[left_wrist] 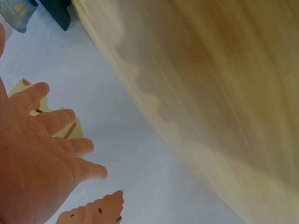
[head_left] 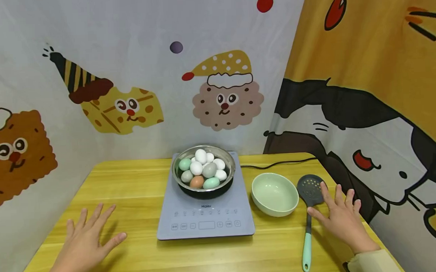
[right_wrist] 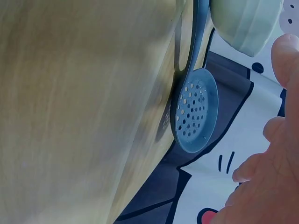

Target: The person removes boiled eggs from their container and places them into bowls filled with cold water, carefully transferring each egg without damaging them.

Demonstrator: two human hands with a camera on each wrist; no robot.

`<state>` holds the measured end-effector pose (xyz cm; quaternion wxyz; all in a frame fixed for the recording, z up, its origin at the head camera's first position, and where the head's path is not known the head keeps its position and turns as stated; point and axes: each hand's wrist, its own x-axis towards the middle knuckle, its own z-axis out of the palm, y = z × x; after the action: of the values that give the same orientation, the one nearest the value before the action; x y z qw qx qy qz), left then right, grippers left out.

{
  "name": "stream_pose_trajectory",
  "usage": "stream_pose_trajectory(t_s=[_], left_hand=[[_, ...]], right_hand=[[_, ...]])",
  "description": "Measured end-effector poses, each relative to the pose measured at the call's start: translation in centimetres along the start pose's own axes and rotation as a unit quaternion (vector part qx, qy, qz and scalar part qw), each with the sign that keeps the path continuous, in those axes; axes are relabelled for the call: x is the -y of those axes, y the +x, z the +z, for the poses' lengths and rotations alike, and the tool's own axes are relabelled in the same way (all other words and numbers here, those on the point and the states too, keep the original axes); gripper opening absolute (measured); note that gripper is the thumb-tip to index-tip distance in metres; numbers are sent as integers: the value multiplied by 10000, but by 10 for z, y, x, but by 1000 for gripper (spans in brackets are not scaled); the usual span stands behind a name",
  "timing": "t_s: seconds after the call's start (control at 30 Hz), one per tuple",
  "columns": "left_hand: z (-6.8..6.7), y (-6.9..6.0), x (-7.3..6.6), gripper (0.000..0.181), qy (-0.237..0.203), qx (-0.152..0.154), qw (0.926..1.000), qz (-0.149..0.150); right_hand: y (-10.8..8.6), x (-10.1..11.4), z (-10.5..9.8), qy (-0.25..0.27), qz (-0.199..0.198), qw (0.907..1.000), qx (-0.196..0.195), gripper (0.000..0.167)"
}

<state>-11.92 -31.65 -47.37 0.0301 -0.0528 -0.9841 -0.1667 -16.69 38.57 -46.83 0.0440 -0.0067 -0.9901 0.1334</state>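
Your right hand (head_left: 340,220) hovers near the worktop's right edge, fingers spread and straight, just beside the perforated skimmer (head_left: 310,199), which lies with its mint handle toward you. Your left hand (head_left: 84,244) is likewise spread, above the left side of the worktop (head_left: 132,188). Left of the skimmer's head you have a pale green bowl (head_left: 274,192). Further left, the Haier induction cooker (head_left: 207,217) reaches the back edge, carrying a steel pot (head_left: 229,162) heaped with white, green, grey and brown eggs (head_left: 209,170). A black cord (head_left: 265,167) runs from behind the bowl toward the back right corner.
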Motion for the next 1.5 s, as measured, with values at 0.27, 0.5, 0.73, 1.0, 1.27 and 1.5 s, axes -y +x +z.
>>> stream_pose_trajectory(t_s=[0.27,0.5,0.73,1.0,1.27,1.5], left_hand=[[0,0,-5,93,51,-47,10000,38],[2,1,-14,83,30,-241,9993,284],[11,-2,-39,55,-180,-935,9897,1072],[17,-3,-83,43,-58,-1258,9809,1485],[24,-3,-108,42,57,-933,9849,1459],[30,-4,-114,40,100,-909,9866,1352]], right_hand=[[-1,4,-7,-96,135,9999,46,110],[-12,18,-16,105,1270,9839,1256,120],[-31,42,-2,523,1636,9648,1990,105],[-37,57,15,696,1422,9685,1922,65],[-39,52,15,1177,1762,9597,1847,69],[-49,11,2,2321,2049,9319,1889,97]])
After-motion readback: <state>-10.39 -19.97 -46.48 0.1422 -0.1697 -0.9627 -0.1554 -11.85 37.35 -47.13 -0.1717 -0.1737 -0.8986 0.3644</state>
